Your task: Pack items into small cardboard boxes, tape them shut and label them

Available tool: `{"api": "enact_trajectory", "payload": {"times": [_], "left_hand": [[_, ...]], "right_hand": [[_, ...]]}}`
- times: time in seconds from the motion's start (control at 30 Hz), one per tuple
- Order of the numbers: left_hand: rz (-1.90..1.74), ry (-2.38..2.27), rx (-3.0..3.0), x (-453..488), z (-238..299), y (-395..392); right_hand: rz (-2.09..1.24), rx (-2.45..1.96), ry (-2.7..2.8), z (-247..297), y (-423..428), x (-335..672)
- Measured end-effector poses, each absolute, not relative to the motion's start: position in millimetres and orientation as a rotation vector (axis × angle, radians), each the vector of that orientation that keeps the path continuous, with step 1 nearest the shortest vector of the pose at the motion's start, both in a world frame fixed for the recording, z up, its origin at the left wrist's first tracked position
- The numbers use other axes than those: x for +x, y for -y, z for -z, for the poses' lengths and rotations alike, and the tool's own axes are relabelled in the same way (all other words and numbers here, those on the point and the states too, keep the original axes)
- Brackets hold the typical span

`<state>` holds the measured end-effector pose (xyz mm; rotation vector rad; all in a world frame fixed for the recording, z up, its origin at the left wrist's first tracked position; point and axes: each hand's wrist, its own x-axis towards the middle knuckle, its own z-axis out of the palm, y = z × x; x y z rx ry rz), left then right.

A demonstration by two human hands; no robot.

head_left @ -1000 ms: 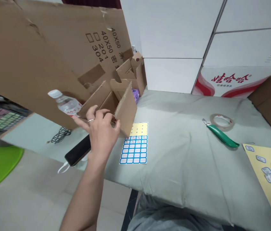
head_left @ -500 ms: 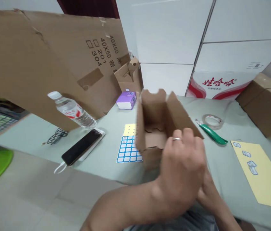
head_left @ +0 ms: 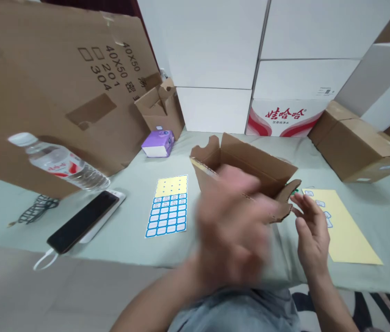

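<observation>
An open-topped brown cardboard box [head_left: 255, 159] stands on the table in front of me, turned at an angle. Its end flap [head_left: 286, 198] sticks out at the right. My left hand [head_left: 233, 226] is in front of the box's near side and hides much of it; motion smears its fingers, so its grip is unclear. At the flap's right edge, my right hand [head_left: 312, 233] has its fingers apart and palm turned toward the box. Whether its fingertips touch the cardboard I cannot tell.
Left of the box lie a label sheet [head_left: 168, 210], a purple tissue pack [head_left: 158, 143], a phone [head_left: 82, 221] and a leaning water bottle [head_left: 67, 163]. At right are yellow paper [head_left: 350, 235] with labels and a closed carton [head_left: 357, 143]. White boxes [head_left: 215, 108] line the back.
The cardboard box has turned, with its end flap now toward the right. My hands, close together before, have come apart. The camera view has swung to the right.
</observation>
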<state>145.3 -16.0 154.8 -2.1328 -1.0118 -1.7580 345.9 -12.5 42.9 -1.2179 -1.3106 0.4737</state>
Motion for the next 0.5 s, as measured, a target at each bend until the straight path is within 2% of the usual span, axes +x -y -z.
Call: {"api": "enact_trajectory", "payload": {"times": [0.13,0.2,0.33,0.5], "left_hand": [[2.174,1.776,-1.974,82,-121,-50],[2.21,1.897,-2.005,72,-106,-64],[2.005,1.612,-2.064,78,-107,-57],[1.512,1.245,-2.345,91,-133,-48]], "right_hand": [[-0.571,-1.146,1.431,-36,29,328],[-0.572,-1.184,1.404,-33,25,323],[-0.483,-1.213,1.356,-33,11,326],[-0.286,-1.222,1.475,-41,5,329]]}}
